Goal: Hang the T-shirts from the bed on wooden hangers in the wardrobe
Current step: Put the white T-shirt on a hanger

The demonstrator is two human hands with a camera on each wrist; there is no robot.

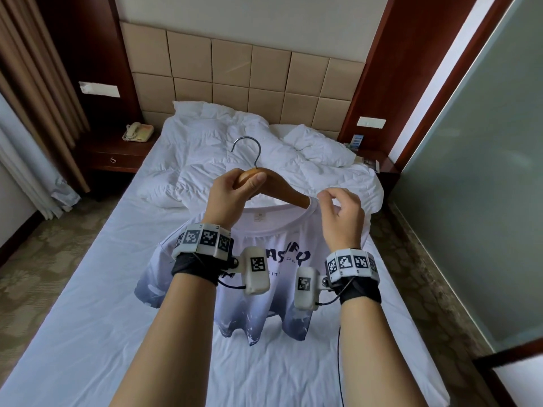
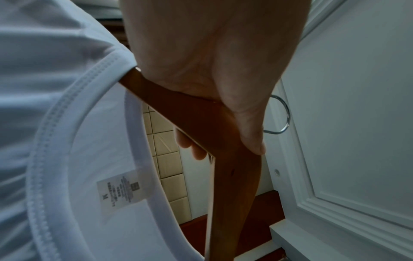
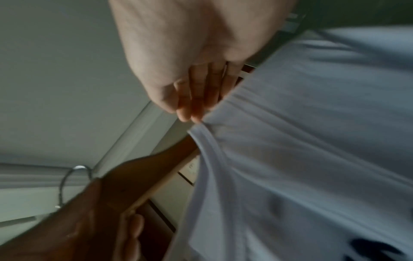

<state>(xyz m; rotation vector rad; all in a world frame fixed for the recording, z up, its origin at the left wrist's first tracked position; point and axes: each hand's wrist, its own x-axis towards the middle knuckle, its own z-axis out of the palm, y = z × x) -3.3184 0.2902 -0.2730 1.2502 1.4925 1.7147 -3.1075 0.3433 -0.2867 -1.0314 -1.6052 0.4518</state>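
The T-shirt (image 1: 258, 277), white fading to blue-grey at the hem with dark lettering on the chest, hangs in the air above the bed (image 1: 88, 318), and we have it partly on the wooden hanger (image 1: 276, 189). Our left hand (image 1: 232, 192) is wrapped round the middle of the hanger just under the metal hook (image 1: 246, 148), thumb across the top, fingers curled underneath. In the head view the right arm of the hanger runs down inside the collar (image 1: 282, 218); our left wrist hides how the other shoulder sits, so we cannot tell. Our right hand (image 1: 340, 212) is up at the collar's right edge, and the right wrist view shows its fingertips (image 3: 190, 113) together at a bunched bit of the neckband, apparently pinching it, though the picture is blurred. So we judge this as the dressing step nearly finished: seat the fabric on the hanger, square the shoulders, then carry it off to the wardrobe, which does not appear here. On the bed we see only the rumpled duvet (image 1: 264, 160) and pillows, no other shirts.
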